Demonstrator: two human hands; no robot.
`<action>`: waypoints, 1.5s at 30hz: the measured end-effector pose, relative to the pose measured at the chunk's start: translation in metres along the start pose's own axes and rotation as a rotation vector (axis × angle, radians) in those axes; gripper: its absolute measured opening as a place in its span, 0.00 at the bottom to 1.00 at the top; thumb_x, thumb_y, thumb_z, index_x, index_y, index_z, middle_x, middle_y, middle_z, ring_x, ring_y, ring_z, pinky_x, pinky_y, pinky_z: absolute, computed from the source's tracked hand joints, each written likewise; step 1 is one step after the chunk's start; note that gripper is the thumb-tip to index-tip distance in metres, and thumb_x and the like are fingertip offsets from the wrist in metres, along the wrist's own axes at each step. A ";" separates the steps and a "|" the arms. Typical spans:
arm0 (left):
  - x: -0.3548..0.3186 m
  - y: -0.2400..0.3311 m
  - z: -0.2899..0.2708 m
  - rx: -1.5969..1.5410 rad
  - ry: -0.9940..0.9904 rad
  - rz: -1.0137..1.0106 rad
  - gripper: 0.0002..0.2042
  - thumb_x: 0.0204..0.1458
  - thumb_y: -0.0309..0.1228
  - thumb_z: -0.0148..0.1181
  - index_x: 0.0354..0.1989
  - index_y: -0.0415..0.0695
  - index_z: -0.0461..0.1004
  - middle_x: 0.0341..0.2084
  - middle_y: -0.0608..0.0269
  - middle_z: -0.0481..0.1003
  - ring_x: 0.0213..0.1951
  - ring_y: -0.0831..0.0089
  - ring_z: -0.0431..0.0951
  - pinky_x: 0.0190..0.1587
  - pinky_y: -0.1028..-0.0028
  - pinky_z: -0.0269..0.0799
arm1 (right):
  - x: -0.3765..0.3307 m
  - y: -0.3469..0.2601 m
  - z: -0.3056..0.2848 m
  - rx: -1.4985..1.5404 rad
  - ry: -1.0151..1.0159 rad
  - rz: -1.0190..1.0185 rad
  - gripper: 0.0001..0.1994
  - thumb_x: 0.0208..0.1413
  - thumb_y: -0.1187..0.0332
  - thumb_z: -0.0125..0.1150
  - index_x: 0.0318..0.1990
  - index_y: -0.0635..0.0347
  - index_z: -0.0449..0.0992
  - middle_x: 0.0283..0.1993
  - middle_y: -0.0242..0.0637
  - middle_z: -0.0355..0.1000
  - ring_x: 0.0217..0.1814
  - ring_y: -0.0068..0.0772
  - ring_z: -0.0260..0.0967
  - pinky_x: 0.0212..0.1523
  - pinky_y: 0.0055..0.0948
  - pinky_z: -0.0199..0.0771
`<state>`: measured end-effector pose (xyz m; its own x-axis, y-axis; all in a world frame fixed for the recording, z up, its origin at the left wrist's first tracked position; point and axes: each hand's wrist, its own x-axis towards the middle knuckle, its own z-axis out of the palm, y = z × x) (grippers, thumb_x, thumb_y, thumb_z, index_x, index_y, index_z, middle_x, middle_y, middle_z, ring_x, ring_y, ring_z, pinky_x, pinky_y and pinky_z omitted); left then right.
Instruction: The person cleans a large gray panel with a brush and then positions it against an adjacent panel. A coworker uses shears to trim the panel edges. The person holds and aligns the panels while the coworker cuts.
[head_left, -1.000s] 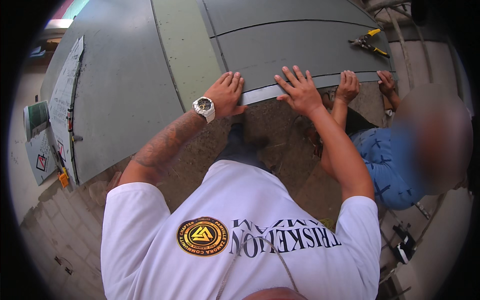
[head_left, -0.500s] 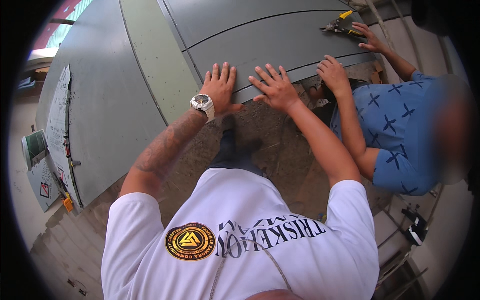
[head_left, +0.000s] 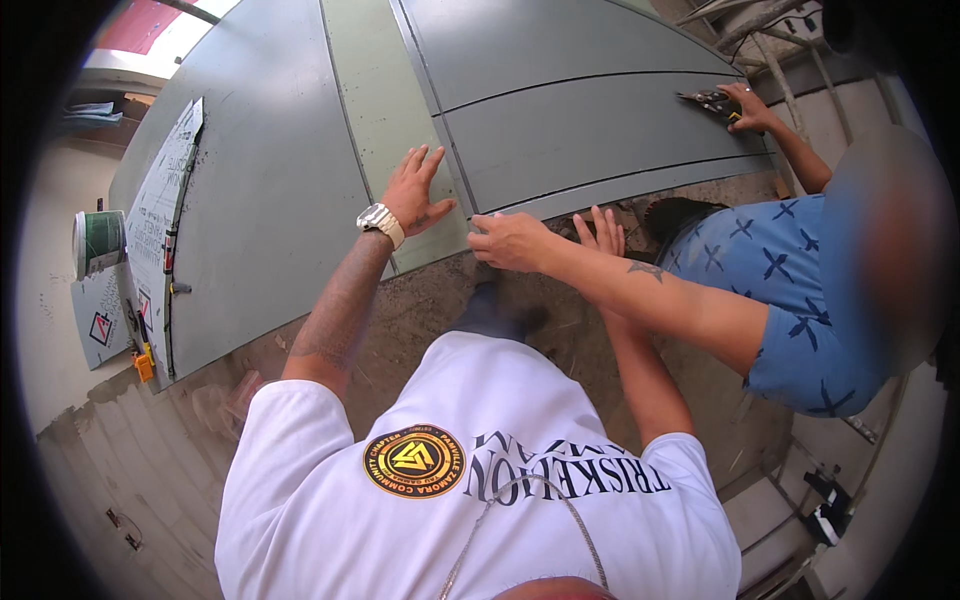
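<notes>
A large grey sheet panel (head_left: pixel 560 130), scored with dark grooves, lies in front of me beside a pale green strip (head_left: pixel 375 110). My left hand (head_left: pixel 415 190), a white watch on its wrist, is open over the strip's near end, fingers spread; whether it touches is unclear. Partly hidden behind a co-worker's forearm (head_left: pixel 660 300), my right hand (head_left: pixel 602 235) is open at the panel's near edge, fingers up. The co-worker's near hand (head_left: pixel 505 240) is at the panel's near left corner. Their far hand (head_left: pixel 748 108) grips tin snips (head_left: pixel 715 103) on the panel.
Another grey sheet (head_left: pixel 260 180) spreads to the left, with a white printed offcut (head_left: pixel 165 200), a marker (head_left: pixel 168 250) and an orange-yellow cutter (head_left: pixel 144 365) near its edge. A green and white bucket (head_left: pixel 98 243) stands at far left. The co-worker in blue (head_left: pixel 800 270) crouches close on my right.
My left hand has moved left off the grey panel to the green strip. My right hand has drawn back. The co-worker's near arm now reaches across it; their far hand has grasped the snips.
</notes>
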<state>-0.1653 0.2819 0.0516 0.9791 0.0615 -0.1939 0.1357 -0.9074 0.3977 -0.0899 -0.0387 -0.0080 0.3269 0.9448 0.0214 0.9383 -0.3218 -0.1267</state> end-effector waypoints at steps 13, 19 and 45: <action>-0.078 -0.098 0.051 0.100 0.382 -0.331 0.33 0.65 0.51 0.58 0.77 0.54 0.65 0.78 0.47 0.58 0.80 0.48 0.53 0.81 0.50 0.47 | -0.247 -0.114 0.098 0.835 -0.386 0.871 0.19 0.64 0.60 0.66 0.58 0.58 0.80 0.60 0.47 0.77 0.66 0.47 0.74 0.64 0.41 0.77; -0.071 -0.122 0.047 0.099 0.365 -0.335 0.32 0.65 0.51 0.56 0.77 0.54 0.66 0.78 0.48 0.58 0.80 0.50 0.53 0.81 0.51 0.47 | -0.308 -0.152 0.160 0.852 -0.353 1.200 0.25 0.64 0.59 0.68 0.65 0.62 0.79 0.61 0.54 0.81 0.63 0.50 0.80 0.65 0.44 0.76; -0.088 -0.228 0.034 -0.299 0.490 -0.096 0.35 0.58 0.41 0.67 0.75 0.54 0.62 0.73 0.46 0.59 0.76 0.44 0.56 0.75 0.45 0.51 | -0.147 -0.395 0.160 0.930 -0.084 1.668 0.25 0.63 0.58 0.70 0.63 0.63 0.81 0.62 0.52 0.81 0.64 0.47 0.80 0.64 0.41 0.78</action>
<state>-0.2877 0.4696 -0.0522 0.9067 0.3871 0.1675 0.1944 -0.7359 0.6486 -0.5270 -0.0408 -0.1198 0.6703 -0.2350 -0.7039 -0.6351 -0.6723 -0.3804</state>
